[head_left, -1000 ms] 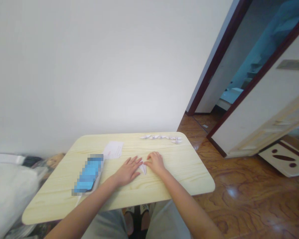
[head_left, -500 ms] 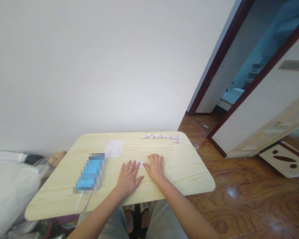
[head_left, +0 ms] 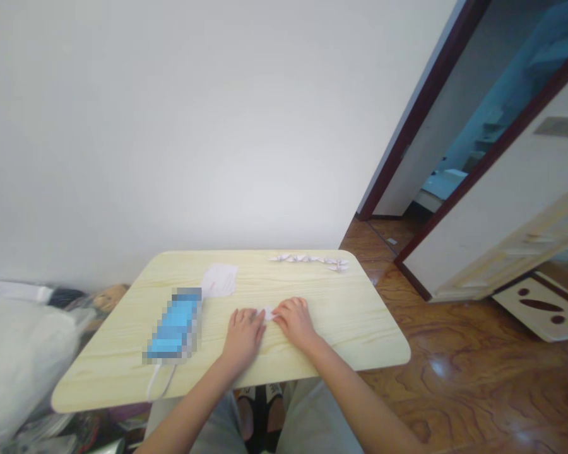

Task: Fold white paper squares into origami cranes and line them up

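A small folded piece of white paper (head_left: 267,313) lies on the pale wooden table (head_left: 341,334), mostly hidden by my fingers. My left hand (head_left: 243,337) and my right hand (head_left: 296,325) press in on it from either side. Beyond them, along the far edge, stands a row of several white paper cranes (head_left: 308,259). Left of my hands lie a sheet of white paper (head_left: 219,280) and a pixelated blue object (head_left: 176,326), which my left hand is close to.
A white cord (head_left: 159,381) trails from the blue object to the table's front edge. Soft white bedding (head_left: 19,359) bulks at the left. A wall stands behind the table, a polished wooden floor (head_left: 435,391) spreads right, and an open door (head_left: 502,214) stands there.
My left hand has drawn its fingers together and closed in on the paper. The pointed paper seen a second ago now shows only as a small white bit between my hands.
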`<state>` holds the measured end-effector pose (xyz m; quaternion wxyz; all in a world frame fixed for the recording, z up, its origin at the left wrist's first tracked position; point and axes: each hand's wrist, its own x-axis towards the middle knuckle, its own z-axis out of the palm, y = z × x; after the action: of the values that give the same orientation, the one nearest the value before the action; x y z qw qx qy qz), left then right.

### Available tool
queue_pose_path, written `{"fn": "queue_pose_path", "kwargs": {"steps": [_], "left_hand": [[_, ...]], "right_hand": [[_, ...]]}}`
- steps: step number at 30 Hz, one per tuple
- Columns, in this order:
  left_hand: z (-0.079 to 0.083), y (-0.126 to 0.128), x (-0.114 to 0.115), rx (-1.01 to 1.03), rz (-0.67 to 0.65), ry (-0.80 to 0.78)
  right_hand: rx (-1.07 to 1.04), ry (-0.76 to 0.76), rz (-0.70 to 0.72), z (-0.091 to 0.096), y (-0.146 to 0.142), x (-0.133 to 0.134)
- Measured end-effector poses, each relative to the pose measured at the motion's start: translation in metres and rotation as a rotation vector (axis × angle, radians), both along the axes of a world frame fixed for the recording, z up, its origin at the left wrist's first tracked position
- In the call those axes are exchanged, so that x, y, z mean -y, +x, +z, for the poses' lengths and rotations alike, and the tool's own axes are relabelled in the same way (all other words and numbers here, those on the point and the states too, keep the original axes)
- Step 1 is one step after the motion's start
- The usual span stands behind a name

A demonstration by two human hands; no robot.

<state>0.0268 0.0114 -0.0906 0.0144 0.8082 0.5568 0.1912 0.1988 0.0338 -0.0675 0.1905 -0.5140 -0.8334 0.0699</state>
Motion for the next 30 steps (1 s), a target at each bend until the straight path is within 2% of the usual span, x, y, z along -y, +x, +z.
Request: {"fn": "queue_pose_path", "kwargs": {"steps": [5, 11, 14, 23, 30], "left_hand": [[0.002, -0.005, -0.016, 0.054, -0.113, 0.007], [0.005, -0.014, -0.026, -0.016, -0.212, 0.029], [0.005, -0.014, -0.028, -0.052, -0.237, -0.012], [0.009, -0.012, -0.027, -0.059, -0.197, -0.048], [0.011, -0.008, -0.023, -0.034, -0.146, -0.056]], "right_hand": [[0.031, -0.036, 0.064, -0.003, -0.002, -0.006], [0.025, -0.043, 0.074, 0.0, -0.002, -0.01], [0.035, -0.041, 0.069, 0.001, -0.002, -0.01], [0.06, -0.015, 0.126, 0.002, -0.004, -0.012], [0.117, -0.053, 0.067, 0.003, -0.009, -0.015]]}}
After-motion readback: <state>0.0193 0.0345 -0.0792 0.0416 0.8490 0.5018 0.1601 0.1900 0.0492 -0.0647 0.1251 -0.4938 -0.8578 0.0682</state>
